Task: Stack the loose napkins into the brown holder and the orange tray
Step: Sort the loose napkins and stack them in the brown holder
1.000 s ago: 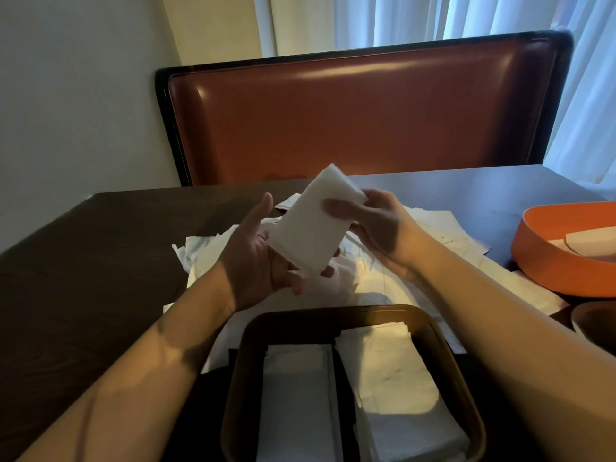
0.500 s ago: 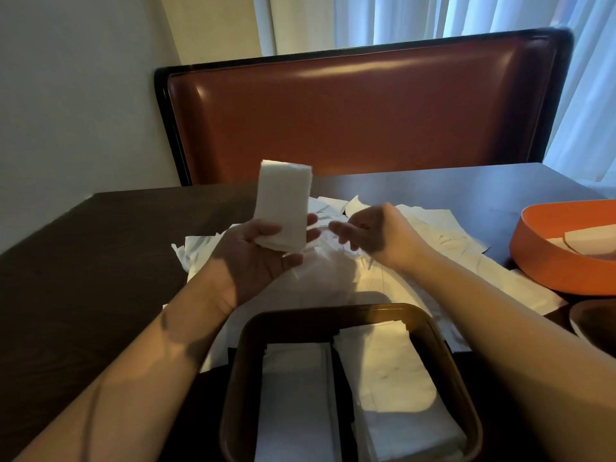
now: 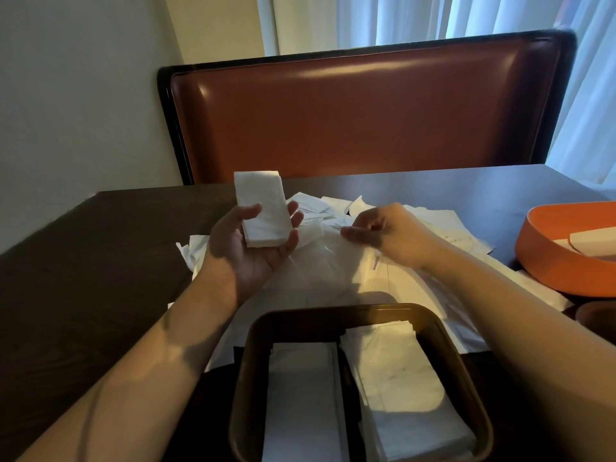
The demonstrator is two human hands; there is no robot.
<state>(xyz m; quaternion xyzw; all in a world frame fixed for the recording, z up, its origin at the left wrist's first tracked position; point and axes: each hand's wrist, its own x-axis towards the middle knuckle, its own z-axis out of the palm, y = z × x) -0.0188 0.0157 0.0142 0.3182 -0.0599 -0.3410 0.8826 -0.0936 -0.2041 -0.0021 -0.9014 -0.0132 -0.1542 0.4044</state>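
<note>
Left hand (image 3: 258, 248) cradling a folded napkin stack (image 3: 263, 210) above the counter (image 3: 100, 261); right hand (image 3: 383, 233) pinching a loose napkin (image 3: 328, 228) from the pile. Could spill the loosely held stack before reaching the brown holder (image 3: 253, 348).

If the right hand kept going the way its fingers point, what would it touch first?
The right hand points leftward, low over the loose napkins. It would probably meet the folded napkin stack in the left hand first, though depth is hard to judge.
</note>
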